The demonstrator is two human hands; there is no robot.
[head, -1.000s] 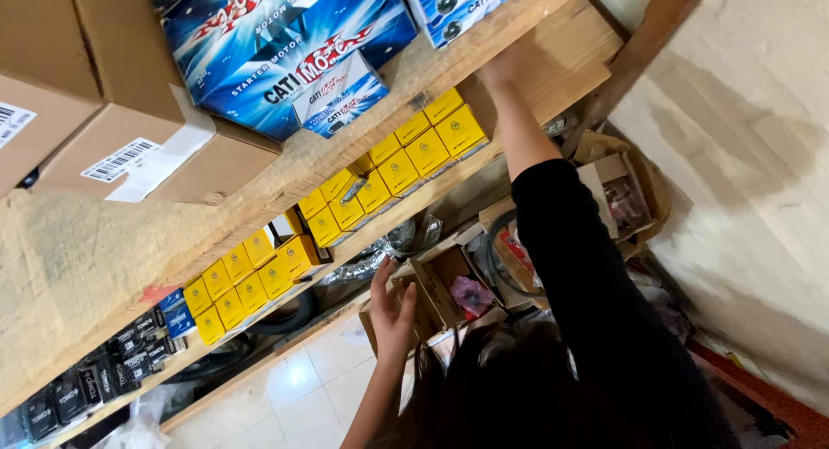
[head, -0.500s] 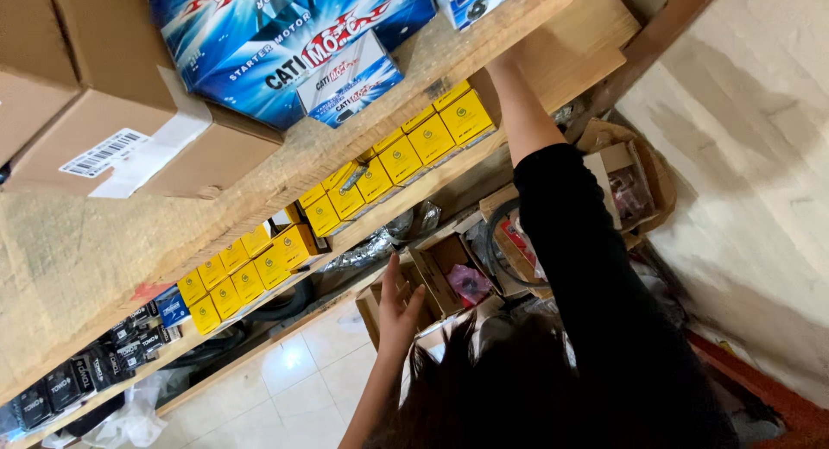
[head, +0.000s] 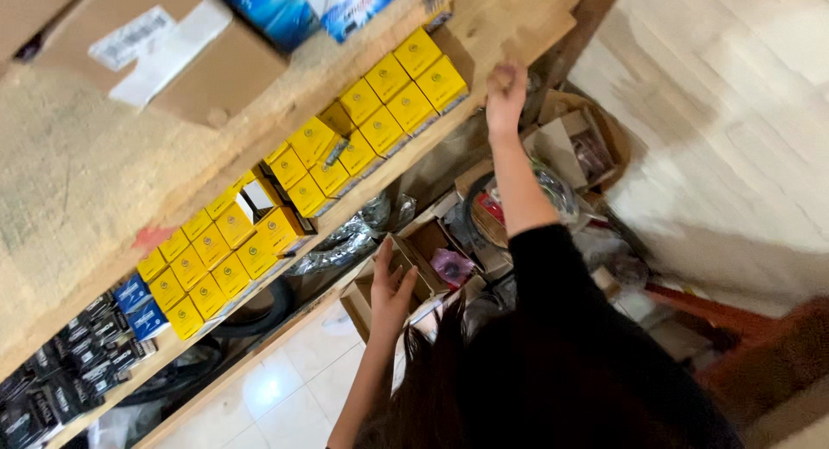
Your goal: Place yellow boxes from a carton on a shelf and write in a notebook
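Right hand (head: 505, 91) raised against wooden shelf (head: 509, 26), fingers curled, just beside yellow boxes (head: 406, 86). Left hand (head: 390, 289) spread flat on open cardboard box (head: 423, 259) below shelf.

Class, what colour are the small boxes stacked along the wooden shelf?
Yellow: the small boxes on the wooden shelf, head view.

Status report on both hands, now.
Left hand open, gripping the brown carton edge. Right hand raised at the wooden shelf end, beside yellow boxes. Nothing blocking.
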